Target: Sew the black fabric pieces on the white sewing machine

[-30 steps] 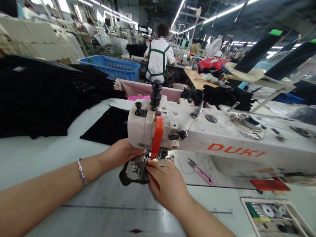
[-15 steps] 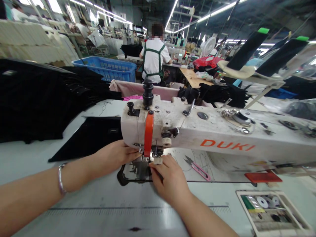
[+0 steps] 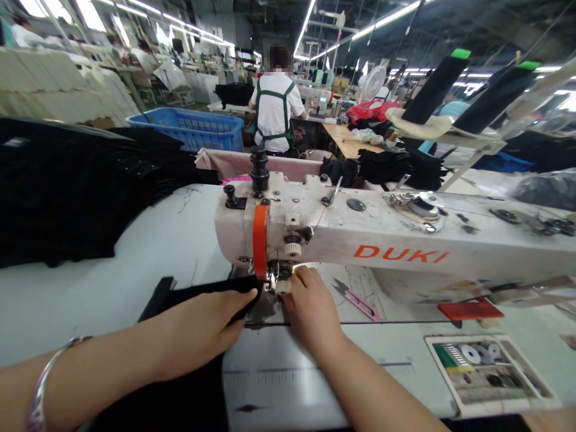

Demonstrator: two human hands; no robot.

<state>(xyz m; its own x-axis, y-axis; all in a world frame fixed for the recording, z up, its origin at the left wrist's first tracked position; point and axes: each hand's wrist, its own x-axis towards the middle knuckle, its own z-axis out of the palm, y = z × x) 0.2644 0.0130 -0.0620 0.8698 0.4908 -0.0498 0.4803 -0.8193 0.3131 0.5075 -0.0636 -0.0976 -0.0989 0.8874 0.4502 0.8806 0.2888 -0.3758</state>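
A shallow parts tray (image 3: 445,377) set into the tabletop (image 3: 157,240) at right holds round discs (image 3: 471,354), a green-and-yellow piece (image 3: 442,358) and a row of slim metal pieces (image 3: 458,355). Beyond the white sewing machine (image 3: 315,222) lettered "DUKI", we see 2 more containers: a blue slotted basket (image 3: 144,122), its floor hidden from us, and a pink-sided bin (image 3: 270,161).

Our left grip (image 3: 198,330) lies over a black cloth (image 3: 193,396), fingers extended toward the presser foot (image 3: 270,285); whether they pinch the fabric, we cannot tell. Our right grip (image 3: 315,312) is curled just right of the presser foot, fingertips hidden, so we cannot tell if they grasp anything. The cloth lies on the tabletop beneath and beside the left grip, left of the right grip. Its 1 visible narrow end points right, at the presser foot; from there it spreads left and toward us, its long axis unclear behind our left forearm (image 3: 112,354).
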